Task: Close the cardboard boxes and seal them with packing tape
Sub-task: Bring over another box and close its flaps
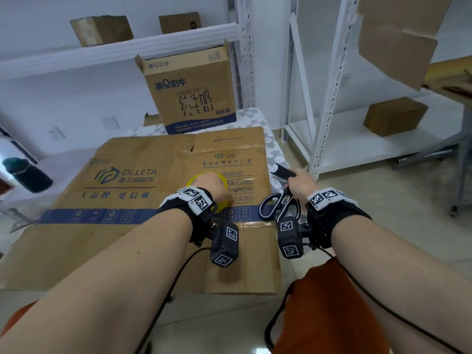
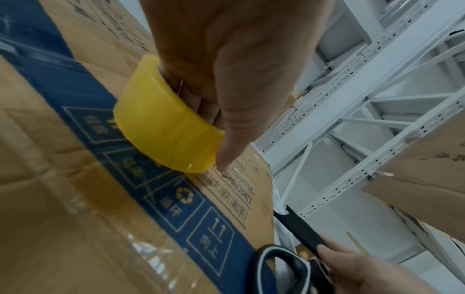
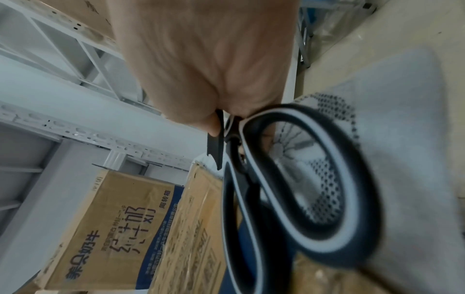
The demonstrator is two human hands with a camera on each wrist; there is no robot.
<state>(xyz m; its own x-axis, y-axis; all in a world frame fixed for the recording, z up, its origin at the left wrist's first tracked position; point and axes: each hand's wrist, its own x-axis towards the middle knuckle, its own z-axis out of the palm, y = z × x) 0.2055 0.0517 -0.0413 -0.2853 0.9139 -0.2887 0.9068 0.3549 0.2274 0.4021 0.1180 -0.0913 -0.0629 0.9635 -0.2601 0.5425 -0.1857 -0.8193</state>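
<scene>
Left hand (image 1: 213, 186) grip curled round yellow tape roll (image 2: 163, 127), pressed on flattened box (image 1: 122, 200) near its right edge; right hand (image 1: 301, 183) grip holding scissors (image 1: 278, 203) by blades, handles trailing, likely for safe carrying.

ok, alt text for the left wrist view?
A left hand grips a yellow roll of packing tape against a flattened DLLETA cardboard box. At lower right, the right hand holds black scissors by the blades, with white metal shelving behind.

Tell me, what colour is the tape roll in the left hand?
The tape roll is translucent yellow; the left wrist view shows it best.
</scene>
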